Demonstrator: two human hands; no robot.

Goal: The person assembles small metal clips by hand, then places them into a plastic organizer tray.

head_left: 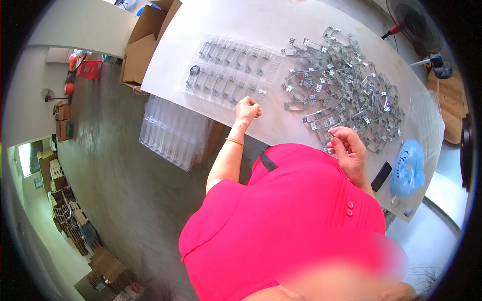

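Observation:
My left hand is closed at the near right corner of a clear plastic tray; whatever its curled fingers hold is hidden. Two rows of small metal brackets lie in the tray, and a shiny metal end shows just beyond my fingertips. My right hand is at the near edge of a large heap of metal brackets, thumb and forefinger pinched together. Something small shows at those fingertips, too small to name. A round dark item sits on the tray's left side.
A stack of clear trays stands below the table edge, with a cardboard box at the left. On the table's right are a phone, a blue plastic bag and clear plastic sheets. A fan stands behind.

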